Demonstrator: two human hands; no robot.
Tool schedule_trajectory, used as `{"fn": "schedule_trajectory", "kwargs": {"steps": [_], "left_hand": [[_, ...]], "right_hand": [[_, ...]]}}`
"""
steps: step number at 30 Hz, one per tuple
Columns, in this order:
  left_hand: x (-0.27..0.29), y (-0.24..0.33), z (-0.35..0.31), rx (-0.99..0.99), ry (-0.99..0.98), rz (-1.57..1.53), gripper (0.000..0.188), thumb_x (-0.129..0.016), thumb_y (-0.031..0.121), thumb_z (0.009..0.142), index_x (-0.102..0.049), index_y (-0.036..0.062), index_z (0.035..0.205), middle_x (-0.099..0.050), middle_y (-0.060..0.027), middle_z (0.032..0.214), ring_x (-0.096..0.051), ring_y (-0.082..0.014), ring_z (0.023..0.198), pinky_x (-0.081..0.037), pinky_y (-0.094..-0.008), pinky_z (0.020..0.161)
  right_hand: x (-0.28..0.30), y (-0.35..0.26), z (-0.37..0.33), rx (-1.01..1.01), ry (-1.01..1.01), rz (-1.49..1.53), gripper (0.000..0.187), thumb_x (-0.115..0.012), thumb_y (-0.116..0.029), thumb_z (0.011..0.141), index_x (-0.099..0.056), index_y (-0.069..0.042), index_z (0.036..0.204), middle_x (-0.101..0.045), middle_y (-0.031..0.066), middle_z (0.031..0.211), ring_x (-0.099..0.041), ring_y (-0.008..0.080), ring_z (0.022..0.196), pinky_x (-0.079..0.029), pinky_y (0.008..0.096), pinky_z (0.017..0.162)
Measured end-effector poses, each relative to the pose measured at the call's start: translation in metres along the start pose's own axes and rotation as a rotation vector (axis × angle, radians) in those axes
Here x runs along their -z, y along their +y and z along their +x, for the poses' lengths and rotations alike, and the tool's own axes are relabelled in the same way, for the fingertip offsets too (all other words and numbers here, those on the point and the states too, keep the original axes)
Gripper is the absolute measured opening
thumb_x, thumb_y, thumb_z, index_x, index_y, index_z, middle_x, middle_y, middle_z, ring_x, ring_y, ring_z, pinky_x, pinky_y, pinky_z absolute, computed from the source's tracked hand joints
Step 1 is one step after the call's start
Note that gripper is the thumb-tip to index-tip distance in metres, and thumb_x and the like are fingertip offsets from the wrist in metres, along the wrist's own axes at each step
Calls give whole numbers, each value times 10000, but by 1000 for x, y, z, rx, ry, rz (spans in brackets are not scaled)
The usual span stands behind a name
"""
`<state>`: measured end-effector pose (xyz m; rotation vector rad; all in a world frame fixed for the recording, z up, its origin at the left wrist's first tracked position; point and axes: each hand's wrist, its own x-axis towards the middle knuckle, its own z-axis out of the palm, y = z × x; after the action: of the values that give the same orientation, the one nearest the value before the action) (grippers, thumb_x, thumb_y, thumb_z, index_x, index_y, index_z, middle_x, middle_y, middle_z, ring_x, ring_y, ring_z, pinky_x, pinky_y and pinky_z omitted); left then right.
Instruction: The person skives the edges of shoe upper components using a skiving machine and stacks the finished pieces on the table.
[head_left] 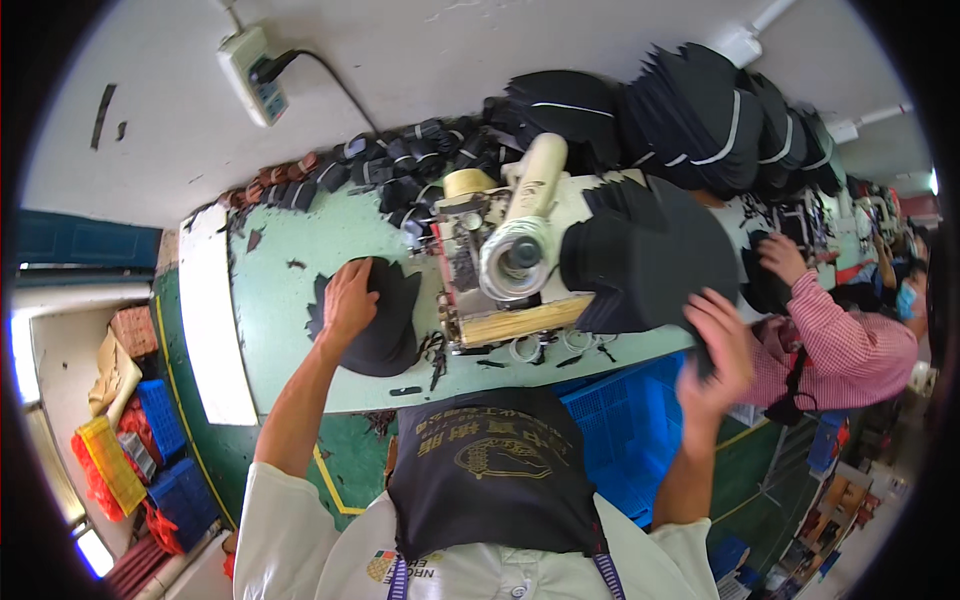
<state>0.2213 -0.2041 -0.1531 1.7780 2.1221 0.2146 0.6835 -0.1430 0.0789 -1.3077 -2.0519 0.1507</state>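
Observation:
On the left part of the table, my left hand (pixel 352 297) lies on a small pile of black shaped sheet pieces (pixel 388 335) with jagged, fanned edges. Its fingers are stretched over the top sheet. To the right of a machine, my right hand (pixel 718 350) has its fingers and thumb closed around a black piece at the near right edge of a larger fanned stack of black sheet pieces (pixel 655 262). Part of that piece is hidden by the hand. Between both hands stands the small bench machine (pixel 466 255), with a white roll (pixel 516 268) on it and a yellowish bar along its front.
Bundled black pieces (pixel 700 120) and small dark rolls (pixel 400 160) line the table's back. Black scraps and white rings lie near the front edge. A blue crate (pixel 630 430) stands below. A co-worker in a checked sleeve (pixel 845 310) works at the right.

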Motion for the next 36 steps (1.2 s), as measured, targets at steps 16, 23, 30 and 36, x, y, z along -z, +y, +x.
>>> {"fn": "schedule_trajectory", "kwargs": {"steps": [16,23,30,36], "left_hand": [[83,41,-22,-159,-418,71,365,-848,109,716,-663,77,1030,-694,-143,949,-654,-364,1016,-479,-474,964],[98,128,-5,-267,-651,-418,210,-730,152,892,-752,72,1085,-767,-119,960,-742,-280,892,-548,-387,819],[90,134,10,-189,-510,-175,230,-738,292,884,-791,115,1022,-770,-109,933,-736,-308,859,-554,-396,791],[75,161,20,-354,-252,6,162,-726,275,881,-760,123,925,-720,-131,782,-716,-342,780,-556,-474,697]], "right_hand": [[-152,-80,-120,-188,-619,735,289,-649,27,812,-782,-116,1025,-683,117,1290,-593,317,1268,-483,419,1063],[-170,-85,-106,-796,-732,1141,323,-653,-46,961,-667,-89,1281,-695,32,1053,-623,89,866,-512,264,796],[-185,-85,-92,-1142,-713,1429,321,-632,-23,980,-652,-106,1289,-685,12,1039,-628,76,872,-523,249,775],[-195,-73,-95,-1130,-549,1408,373,-671,-34,961,-613,-112,1320,-675,19,1123,-631,85,986,-527,243,818]]}}
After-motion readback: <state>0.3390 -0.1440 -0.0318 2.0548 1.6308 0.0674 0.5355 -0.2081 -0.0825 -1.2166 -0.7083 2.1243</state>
